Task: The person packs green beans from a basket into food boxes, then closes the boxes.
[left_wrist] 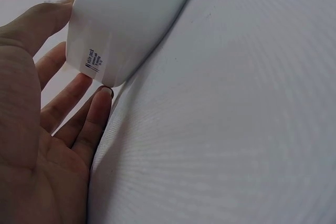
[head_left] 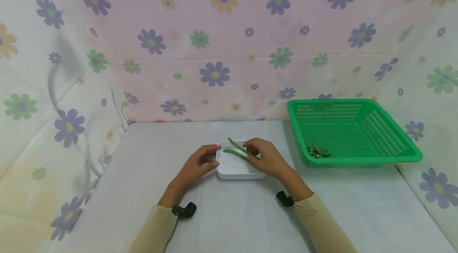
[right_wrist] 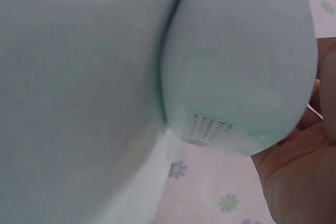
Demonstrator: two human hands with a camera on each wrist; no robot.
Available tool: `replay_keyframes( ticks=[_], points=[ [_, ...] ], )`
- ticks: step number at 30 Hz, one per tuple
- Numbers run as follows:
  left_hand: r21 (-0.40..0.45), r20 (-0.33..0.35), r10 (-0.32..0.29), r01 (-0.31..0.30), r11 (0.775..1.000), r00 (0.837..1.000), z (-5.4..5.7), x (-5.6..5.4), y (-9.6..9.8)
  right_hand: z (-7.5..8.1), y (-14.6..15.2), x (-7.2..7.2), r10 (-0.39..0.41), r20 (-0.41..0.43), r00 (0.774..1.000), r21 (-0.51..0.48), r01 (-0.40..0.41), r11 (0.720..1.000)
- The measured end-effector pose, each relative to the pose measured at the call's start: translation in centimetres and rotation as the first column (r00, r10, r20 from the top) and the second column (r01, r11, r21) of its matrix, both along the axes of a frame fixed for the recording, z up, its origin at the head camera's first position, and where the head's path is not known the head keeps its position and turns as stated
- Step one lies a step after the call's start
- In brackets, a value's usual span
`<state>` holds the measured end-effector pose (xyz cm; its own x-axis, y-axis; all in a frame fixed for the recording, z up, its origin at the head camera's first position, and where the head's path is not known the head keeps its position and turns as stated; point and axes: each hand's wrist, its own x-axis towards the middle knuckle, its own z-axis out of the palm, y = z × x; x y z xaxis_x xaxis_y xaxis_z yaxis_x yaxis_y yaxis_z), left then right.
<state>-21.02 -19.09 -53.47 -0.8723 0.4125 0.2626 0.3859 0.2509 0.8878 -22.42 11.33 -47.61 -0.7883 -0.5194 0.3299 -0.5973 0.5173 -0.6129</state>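
A white, shallow rectangular container [head_left: 236, 176] sits on the table in front of me. At its left end, my left hand [head_left: 197, 165] touches the rim and side with relaxed fingers and thumb, seen closer in the left wrist view along the container's printed end [left_wrist: 121, 30]. Over the right side, my right hand [head_left: 269, 158] pinches a long green bean [head_left: 237, 144] that slants up to the left. A second green bean [head_left: 239, 154] runs beneath it toward my right thumb. In the right wrist view the container wall [right_wrist: 241, 66] hides the beans and most fingers.
A green perforated plastic basket [head_left: 358, 161] stands to the right, with several short green bean pieces [head_left: 317, 151] in its near left corner. White cloth covers the table [head_left: 161, 137]. A flower-patterned curtain [head_left: 229, 98] rises behind and along both sides.
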Motion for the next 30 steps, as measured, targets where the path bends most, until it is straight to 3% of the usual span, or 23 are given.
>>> replay_keyframes(
  ticks=[16,30],
  points=[
    [0.002,0.0,-0.005,0.005,1.0,1.0,-0.31,-0.16,-0.08,-1.04,-0.45,-0.08,-0.058,-0.007,0.998,0.092,0.058,0.994],
    [-0.007,0.005,0.008,-0.008,1.0,1.0,-0.2,-0.02,-0.01,-0.68,-0.56,0.23,-0.062,-0.001,0.998,0.117,0.062,0.991]
  ],
)
